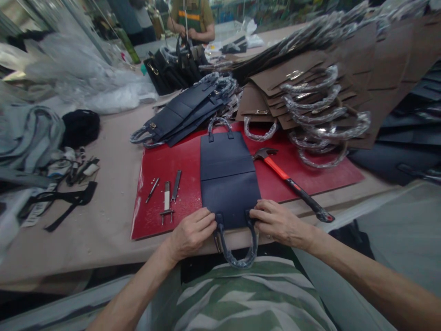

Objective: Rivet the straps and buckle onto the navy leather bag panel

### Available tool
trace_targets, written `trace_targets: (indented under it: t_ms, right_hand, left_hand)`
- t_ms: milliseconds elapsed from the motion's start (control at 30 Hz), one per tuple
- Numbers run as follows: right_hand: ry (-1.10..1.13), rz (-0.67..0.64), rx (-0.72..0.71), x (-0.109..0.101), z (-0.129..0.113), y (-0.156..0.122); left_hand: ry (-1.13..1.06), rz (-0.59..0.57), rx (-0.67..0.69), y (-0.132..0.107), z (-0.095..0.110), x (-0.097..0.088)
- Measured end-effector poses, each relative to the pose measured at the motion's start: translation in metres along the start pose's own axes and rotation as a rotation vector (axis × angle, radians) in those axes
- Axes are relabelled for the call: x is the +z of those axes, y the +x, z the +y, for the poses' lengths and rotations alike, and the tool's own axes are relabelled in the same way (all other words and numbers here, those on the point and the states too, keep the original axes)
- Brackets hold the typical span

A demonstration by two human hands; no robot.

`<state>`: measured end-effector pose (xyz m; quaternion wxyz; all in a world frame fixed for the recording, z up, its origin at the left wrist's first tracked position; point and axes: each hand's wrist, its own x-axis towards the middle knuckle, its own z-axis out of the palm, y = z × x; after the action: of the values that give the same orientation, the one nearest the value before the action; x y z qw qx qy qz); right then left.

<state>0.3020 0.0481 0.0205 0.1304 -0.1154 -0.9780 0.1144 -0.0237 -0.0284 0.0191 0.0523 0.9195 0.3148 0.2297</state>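
Observation:
A dark navy bag panel point(229, 177) lies flat on a red board point(155, 165), one plastic-wrapped handle at its far end and another hanging over the table's near edge. My left hand point(195, 230) pinches the panel's near left corner, beside the handle base. At the near right corner, my right hand point(275, 223) grips the same panel with thumb and fingers together. Right of the panel rests a claw hammer point(285, 177) with an orange and black handle. To the left lie a two-pronged punch point(167, 202), a metal bar tool point(176, 185) and a thin rod point(152, 190).
Navy panels point(186, 110) are stacked behind the board. Brown panels with wrapped handles point(313, 96) pile up at the right. Black bags point(175, 69) stand farther back, near another person point(195, 23). Black straps point(74, 200) and plastic wrapping point(103, 87) lie leftward.

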Motion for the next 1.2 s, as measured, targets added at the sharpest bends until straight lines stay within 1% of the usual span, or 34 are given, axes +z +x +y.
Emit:
trace_targets:
  t_ms: [67,133,167,233,300,367,433,500,567,633,700,733,767,833,867,900,967,1033,1100,1133,1167,1200]
  right_hand:
    - [0.057,0.077,0.05,0.001,-0.006,0.0]
    - [0.161,0.217,0.157,0.001,-0.015,0.001]
    - [0.203,0.302,0.241,0.002,-0.018,0.001]
    - [0.246,0.477,0.467,0.002,-0.022,0.005]
    - [0.301,0.622,0.711,0.003,-0.017,0.011]
    - [0.451,0.693,0.907,0.003,-0.003,0.022]
    - [0.659,0.714,1.01,0.001,0.018,0.039]
    - [0.833,0.741,1.037,-0.004,0.038,0.06]
    - [0.947,0.769,0.998,-0.009,0.052,0.079]
    - [1.024,0.792,0.936,-0.012,0.056,0.092]
    - [1.085,0.81,0.896,-0.013,0.05,0.095]
    - [1.12,0.804,0.888,-0.013,0.044,0.093]
    - [1.157,0.78,0.88,-0.013,0.037,0.09]
    - [1.246,0.706,0.85,-0.013,0.022,0.08]
    - [1.284,0.68,0.836,-0.015,0.015,0.076]
    - [1.313,0.666,0.831,-0.017,0.009,0.072]
    - [1.34,0.691,0.852,-0.024,0.002,0.07]
    - [1.353,0.729,0.883,-0.033,0.003,0.079]
    - [1.359,0.74,0.884,-0.042,0.012,0.095]
    - [1.342,0.739,0.876,-0.045,0.02,0.105]
    - [1.294,0.724,0.863,-0.046,0.029,0.116]
    - [1.206,0.711,0.858,-0.045,0.038,0.126]
  left_hand:
    - [0.007,0.0,-0.028,-0.006,0.004,0.005]
    - [0.01,-0.009,-0.079,-0.012,0.01,0.008]
    - [0.013,-0.007,-0.103,-0.014,0.015,0.009]
    - [0.007,0.021,-0.143,-0.016,0.023,0.009]
    - [-0.042,0.101,-0.197,-0.013,0.029,0.007]
    - [-0.132,0.208,-0.327,-0.004,0.028,0.007]
    - [-0.213,0.328,-0.573,0.013,0.018,0.009]
    - [-0.305,0.466,-0.887,0.036,0.0,0.01]
    - [-0.423,0.595,-1.149,0.06,-0.021,0.007]
    - [-0.564,0.691,-1.319,0.079,-0.04,0.002]
    - [-0.757,0.751,-1.437,0.09,-0.055,-0.004]
    - [-0.895,0.765,-1.475,0.093,-0.06,-0.008]
    - [-1.061,0.755,-1.49,0.096,-0.063,-0.011]
    - [-1.365,0.694,-1.461,0.1,-0.068,-0.019]
    - [-1.471,0.664,-1.431,0.102,-0.069,-0.023]
    - [-1.51,0.653,-1.409,0.105,-0.07,-0.028]
    - [-1.506,0.722,-1.364,0.111,-0.073,-0.037]
    - [-1.466,0.806,-1.295,0.119,-0.08,-0.048]
    - [-1.354,0.874,-1.131,0.127,-0.094,-0.063]
    - [-1.297,0.89,-1.074,0.131,-0.102,-0.07]
    - [-1.234,0.892,-1.044,0.134,-0.112,-0.077]
    - [-1.142,0.884,-1.048,0.137,-0.121,-0.083]
